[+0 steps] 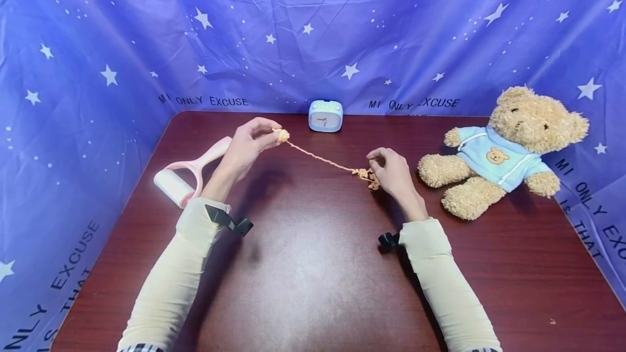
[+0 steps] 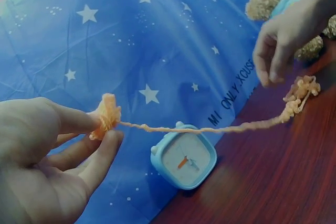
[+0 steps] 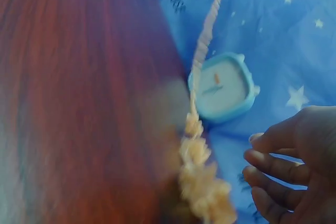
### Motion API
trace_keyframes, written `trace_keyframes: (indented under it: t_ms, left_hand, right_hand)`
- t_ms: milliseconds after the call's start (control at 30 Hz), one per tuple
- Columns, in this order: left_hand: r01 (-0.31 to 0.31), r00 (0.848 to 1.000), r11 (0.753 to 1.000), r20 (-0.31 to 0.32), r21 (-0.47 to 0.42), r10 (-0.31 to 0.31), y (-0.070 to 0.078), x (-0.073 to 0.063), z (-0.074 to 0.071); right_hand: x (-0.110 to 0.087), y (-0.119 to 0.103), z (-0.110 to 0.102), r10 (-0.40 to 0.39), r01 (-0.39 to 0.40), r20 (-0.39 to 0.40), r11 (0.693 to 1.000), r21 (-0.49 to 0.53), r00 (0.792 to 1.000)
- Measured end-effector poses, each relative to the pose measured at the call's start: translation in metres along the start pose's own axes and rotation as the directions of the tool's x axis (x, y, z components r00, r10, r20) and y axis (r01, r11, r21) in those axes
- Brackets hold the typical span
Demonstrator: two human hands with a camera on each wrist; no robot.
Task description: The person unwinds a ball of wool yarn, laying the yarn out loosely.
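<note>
Two pale sleeves (image 1: pixel 166 265) are reaching up from the lower left and lower right of the head view, crossing a dark red tabletop (image 1: pixel 313 276). Left of centre, the left hand (image 1: pixel 244 148) is pinching a bunched orange end (image 1: pixel 283 135) of a twisted cord (image 1: pixel 320 156) between thumb and fingers. Right of centre, the right hand (image 1: pixel 393 173) is hovering beside the cord's other end, a loose tangle (image 1: pixel 363 173); its fingers are bending loosely and, in both wrist views, gripping nothing.

The cord is stretching between the hands, its long axis slanting from upper left to lower right in the head view. In the left wrist view it is running almost level; in the right wrist view it is climbing steeply from bottom centre to the top edge, where it is being cut off. The tangle is blurring there, and whether it is touching the tabletop I cannot tell.

At the left, a pink lint roller (image 1: pixel 194 167) is lying with its handle end partly hiding behind the left hand. A teddy bear (image 1: pixel 499 159) is reclining at the right. Farther back, a blue clock (image 1: pixel 325 117) is standing before a starry cloth (image 1: pixel 313 58).
</note>
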State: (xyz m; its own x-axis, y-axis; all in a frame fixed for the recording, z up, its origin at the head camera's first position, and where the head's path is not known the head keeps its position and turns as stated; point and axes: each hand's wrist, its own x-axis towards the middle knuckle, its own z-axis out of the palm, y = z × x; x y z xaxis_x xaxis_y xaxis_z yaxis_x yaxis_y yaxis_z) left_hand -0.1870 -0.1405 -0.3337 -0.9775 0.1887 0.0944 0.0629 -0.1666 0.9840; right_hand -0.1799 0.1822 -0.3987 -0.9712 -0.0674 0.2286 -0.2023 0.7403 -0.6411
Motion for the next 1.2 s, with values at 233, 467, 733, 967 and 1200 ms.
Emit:
trace_keyframes:
  t_ms: [233,467,733,967,1200]
  left_hand:
    - [-0.017,0.999,0.999,0.032,0.037,0.016,0.001,0.0,0.004]
    - [0.01,0.999,0.996,0.031,0.088,-0.013,0.001,0.001,0.005]
    - [0.019,0.999,0.99,0.036,0.138,-0.024,0.0,0.0,0.003]
    - [0.002,1.0,0.973,0.026,0.229,-0.008,0.0,-0.001,0.0]
    - [0.021,1.0,0.956,-0.008,0.292,-0.019,-0.001,0.0,-0.005]
  right_hand:
    - [0.005,-0.041,0.016,-0.142,0.144,-0.025,0.982,0.121,0.989]
    - [0.01,-0.076,0.05,-0.243,0.236,0.005,0.945,0.225,0.97]
    - [0.012,-0.099,0.077,-0.286,0.267,-0.009,0.885,0.381,0.958]
    - [0.016,-0.1,0.066,-0.138,0.174,-0.108,0.845,0.506,0.985]
    - [0.019,-0.09,0.038,-0.028,0.17,-0.236,0.777,0.606,0.971]
